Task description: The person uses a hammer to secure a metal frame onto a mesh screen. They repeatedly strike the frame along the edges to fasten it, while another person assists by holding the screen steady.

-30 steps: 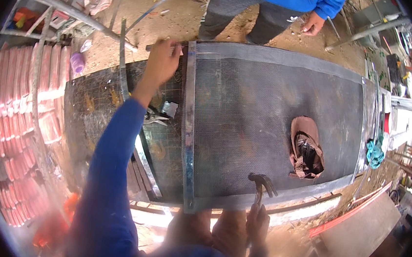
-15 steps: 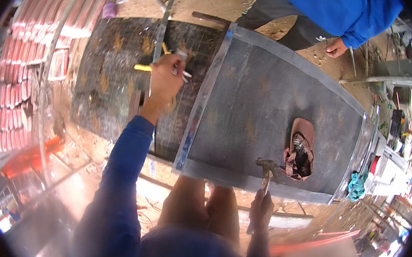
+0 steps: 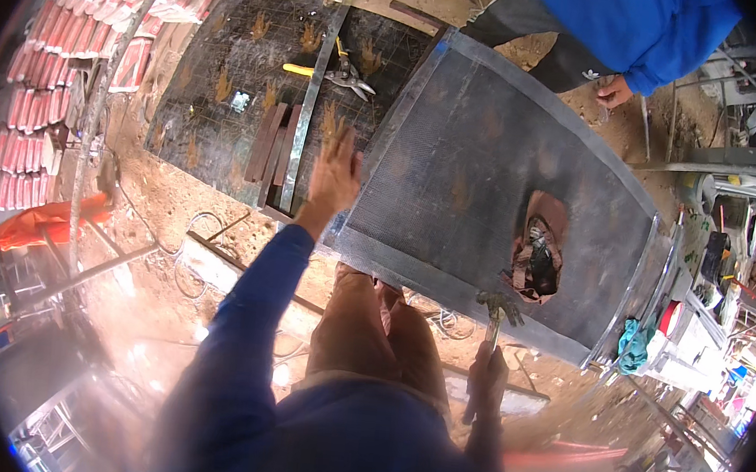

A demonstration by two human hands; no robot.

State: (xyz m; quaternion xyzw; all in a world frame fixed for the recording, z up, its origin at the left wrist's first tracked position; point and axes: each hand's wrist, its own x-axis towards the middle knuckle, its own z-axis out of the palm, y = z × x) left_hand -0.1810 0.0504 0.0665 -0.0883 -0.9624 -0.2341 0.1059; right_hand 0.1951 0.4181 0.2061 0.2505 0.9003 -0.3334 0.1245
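Note:
My left hand (image 3: 336, 177) is empty, fingers stretched out, over the left edge of a framed dark mesh panel (image 3: 456, 162); whether it touches is unclear. Beyond it, yellow-handled snips (image 3: 349, 79) lie on the dark patterned board (image 3: 217, 123), beside a long metal strip (image 3: 310, 113). A claw hammer (image 3: 499, 311) is gripped by its handle in my right hand (image 3: 488, 373), its head at the panel's near edge. On the panel sits a brownish cloth pouch (image 3: 540, 250) with dark contents I cannot make out.
Brown bars (image 3: 270, 150) lie on the board by the strip. Another person in a blue sleeve (image 3: 682, 47) is at the panel's far side, hand (image 3: 615, 92) low. Wrapped pinkish stacks (image 3: 38, 116) stand left. A teal cloth (image 3: 633, 346) hangs by the panel's right end.
My left hand has come away from the snips, back toward me and the panel's edge, and its fingers have opened. My right hand still holds the hammer. The view has shifted slightly.

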